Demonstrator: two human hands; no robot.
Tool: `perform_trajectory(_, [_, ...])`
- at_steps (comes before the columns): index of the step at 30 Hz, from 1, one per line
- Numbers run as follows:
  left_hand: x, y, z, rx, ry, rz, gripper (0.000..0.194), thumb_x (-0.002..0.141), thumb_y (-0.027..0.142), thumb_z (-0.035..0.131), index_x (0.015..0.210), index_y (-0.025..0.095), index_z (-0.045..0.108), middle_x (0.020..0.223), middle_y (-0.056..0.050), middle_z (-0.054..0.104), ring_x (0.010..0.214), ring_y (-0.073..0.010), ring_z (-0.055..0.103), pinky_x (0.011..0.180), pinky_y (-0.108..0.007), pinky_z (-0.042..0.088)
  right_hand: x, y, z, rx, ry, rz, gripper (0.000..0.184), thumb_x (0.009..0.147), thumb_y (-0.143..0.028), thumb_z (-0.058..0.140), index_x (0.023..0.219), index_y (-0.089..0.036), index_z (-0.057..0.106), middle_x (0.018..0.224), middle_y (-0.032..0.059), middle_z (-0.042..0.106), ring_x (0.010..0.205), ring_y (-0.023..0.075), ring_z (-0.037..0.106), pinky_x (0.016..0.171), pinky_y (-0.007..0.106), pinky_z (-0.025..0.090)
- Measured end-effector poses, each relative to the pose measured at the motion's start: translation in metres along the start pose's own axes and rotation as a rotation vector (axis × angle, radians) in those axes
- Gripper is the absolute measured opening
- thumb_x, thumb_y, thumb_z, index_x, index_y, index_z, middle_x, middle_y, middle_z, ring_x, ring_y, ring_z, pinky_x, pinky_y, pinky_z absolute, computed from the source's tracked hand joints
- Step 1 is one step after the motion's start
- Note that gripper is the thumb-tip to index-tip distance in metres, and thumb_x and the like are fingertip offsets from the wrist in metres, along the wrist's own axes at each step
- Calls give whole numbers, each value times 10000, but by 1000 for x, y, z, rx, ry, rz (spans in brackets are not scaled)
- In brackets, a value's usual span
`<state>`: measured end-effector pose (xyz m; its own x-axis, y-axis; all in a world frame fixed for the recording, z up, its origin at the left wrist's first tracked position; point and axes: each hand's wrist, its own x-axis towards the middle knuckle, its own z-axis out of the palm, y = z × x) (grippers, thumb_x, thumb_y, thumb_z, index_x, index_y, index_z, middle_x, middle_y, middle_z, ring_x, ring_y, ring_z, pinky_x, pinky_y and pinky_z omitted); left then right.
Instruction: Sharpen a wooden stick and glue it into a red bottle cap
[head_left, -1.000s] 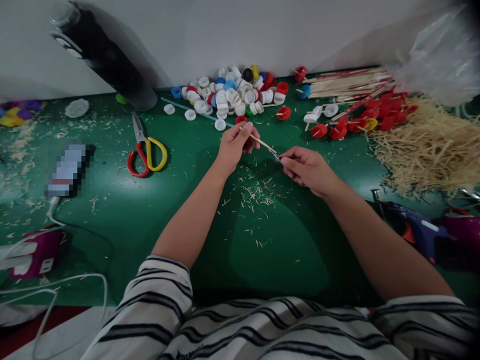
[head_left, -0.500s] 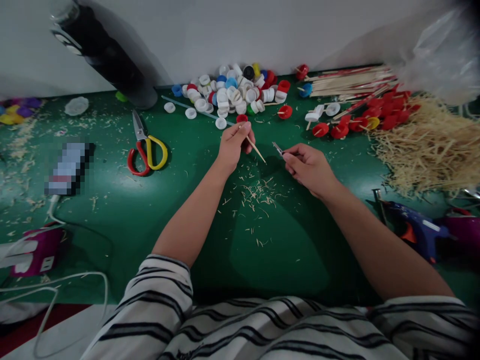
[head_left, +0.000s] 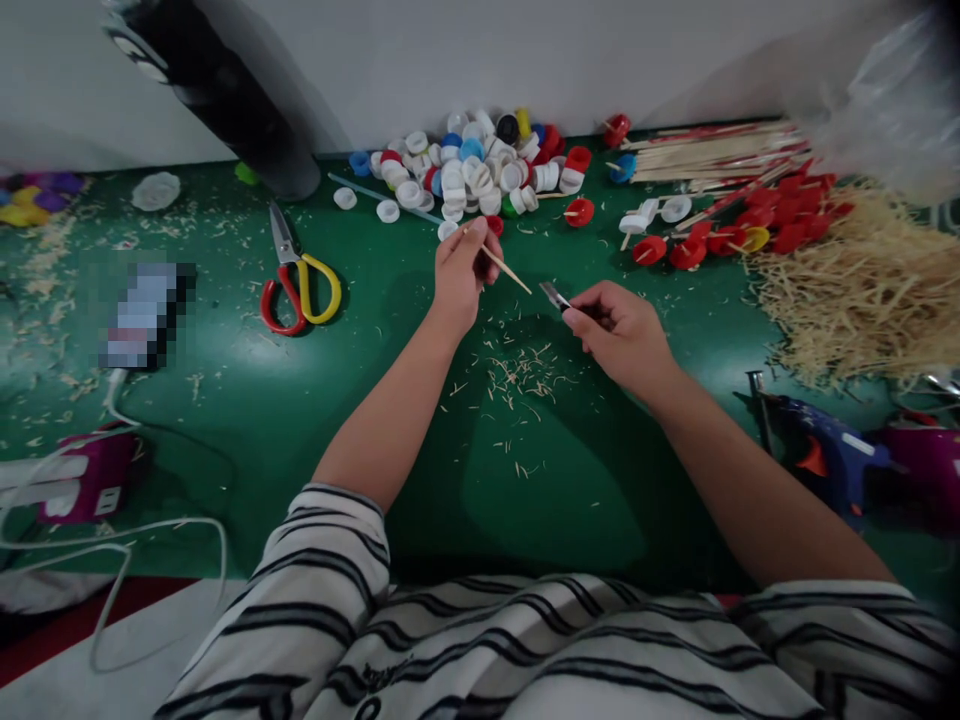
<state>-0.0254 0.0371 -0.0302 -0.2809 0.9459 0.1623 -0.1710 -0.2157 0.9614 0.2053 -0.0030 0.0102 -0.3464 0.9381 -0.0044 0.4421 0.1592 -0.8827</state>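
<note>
My left hand (head_left: 459, 270) is closed on a thin wooden stick (head_left: 508, 271) whose pointed end aims right and down. My right hand (head_left: 621, 335) grips a small knife with a short grey blade (head_left: 555, 295) pointing toward the stick; a small gap separates blade and stick tip. Both hands hover over a green table (head_left: 300, 400), above a scatter of fine wood shavings (head_left: 525, 375).
A pile of bottle caps (head_left: 480, 170) lies by the wall, red-and-yellow scissors (head_left: 296, 280) to the left, red caps on sticks (head_left: 720, 235), a bundle of sticks (head_left: 705, 155), a heap of wood slivers (head_left: 862, 290), a blue glue gun (head_left: 825, 450), and a power strip (head_left: 75, 485) with cables.
The blade was against the stick a second ago; the hands have parted and the stick tip now stands free of the knife. The left hand lifted slightly toward the caps.
</note>
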Motion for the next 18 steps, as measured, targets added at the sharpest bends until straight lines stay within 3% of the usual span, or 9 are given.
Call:
perform_trajectory(4, [4,22,-1,-19,42,48,687,1021,815,409,724,214,561,588,18,480,522,-87,487,518,-258,364,-18,-30,-2,-233,8,-166,127,942,-378,679,956,-252,686,948,59,716,805,208,625,707,349,471])
perform_trajectory(8, [5,72,-9,-41,29,163,652,1027,796,420,715,233,524,545,34,473,492,-73,449,496,-268,339,-54,-58,7,-356,-124,-330,122,1009,-316,606,1009,-244,704,1028,78,741,938,236,664,776,357,468])
perform_trajectory(10, [3,96,-18,-104,45,242,639,1056,740,435,679,230,511,499,49,463,433,-62,404,444,-262,301,-80,-68,17,-420,-244,-404,150,1027,-272,573,1054,-234,715,1104,90,766,1032,250,675,786,350,454])
perform_trajectory(13, [-7,120,-42,-113,29,337,590,1086,593,538,646,200,542,492,44,531,377,-57,415,391,-262,274,-121,-79,35,-572,-504,-404,212,1061,-264,527,1030,-211,730,1065,90,777,942,232,683,694,336,390])
perform_trajectory(16, [-30,130,-74,27,47,314,614,1013,673,618,648,181,585,485,47,539,375,-58,453,376,-258,258,-151,-85,50,-681,-731,-354,223,1074,-255,520,1032,-195,730,1014,75,771,845,200,684,621,336,316])
perform_trajectory(18, [-52,132,-94,126,140,249,625,988,698,643,620,199,565,486,49,531,375,-60,452,383,-275,243,-163,-86,61,-707,-805,-372,222,1081,-254,517,1051,-198,730,1015,71,768,855,199,691,603,342,299])
